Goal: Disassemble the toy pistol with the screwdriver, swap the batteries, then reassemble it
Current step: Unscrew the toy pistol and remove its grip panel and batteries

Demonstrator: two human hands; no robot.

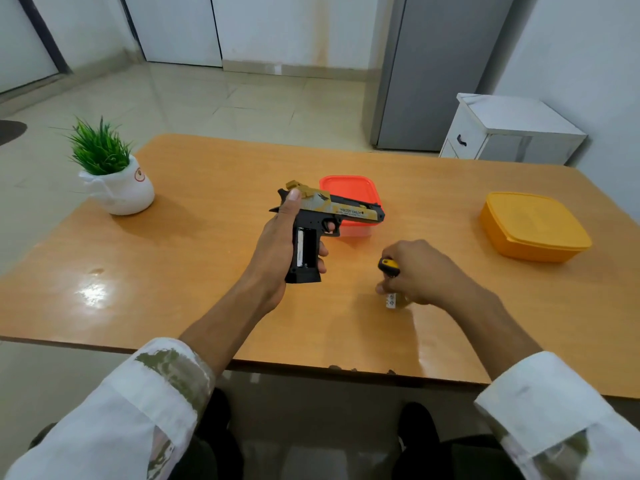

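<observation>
1. Pale glossy floor tiles [263, 98] are stretching back to white walls. A tall grey cabinet [440, 71] and a low white cabinet [509, 126] are standing at the right, behind an orange-brown wooden table [207, 188].
2. The left hand [277, 244] is gripping the toy pistol [332, 213] by its black handle, with the fingers wrapping round the front of the grip and the thumb lying up against the back of the tan slide.
3. The toy pistol is being held up over the middle of the table, clear of the surface, with its muzzle pointing right.
4. The side of the grip is facing the camera with its compartment lying open, and a battery [304, 247] is showing inside it.
5. The right hand [422, 271] is hanging low over the table, just right of the pistol's butt. Its fingers are curling tightly round the screwdriver [389, 265], of which only the yellow-and-black handle end is showing.
6. A small white object [391, 301] is lying under the right fingertips. It is too blurred to name, and I cannot tell whether the fingers are touching it.
7. A lidded red tub [349, 185] is sitting on the table right behind the pistol's barrel, partly hidden by it.
8. A lidded yellow tub [533, 226] is sitting well apart at the right, and a potted plant [117, 188] is standing near the far left corner.
9. White patterned sleeves [145, 403] are lying turned back at both forearms.
</observation>
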